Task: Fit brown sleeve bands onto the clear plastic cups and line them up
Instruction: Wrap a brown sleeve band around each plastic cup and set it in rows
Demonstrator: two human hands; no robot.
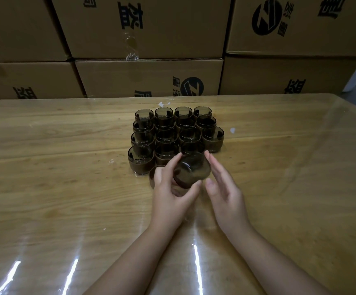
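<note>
Banded cups (172, 133), gridded on table (66, 188).
I see left hand (172, 190) gripping a tilted cup (192, 170); right hand (222, 186) flat-fingered beside.

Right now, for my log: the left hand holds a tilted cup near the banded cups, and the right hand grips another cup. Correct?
No: the head view shows the right hand gripping nothing, fingers straight beside the tilted cup. The left hand does hold that cup near the banded cups.

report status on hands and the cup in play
Left hand grips tilted clear plastic cup with brown sleeve band. Right hand open, alongside it. Rows of banded cups just behind.
</note>
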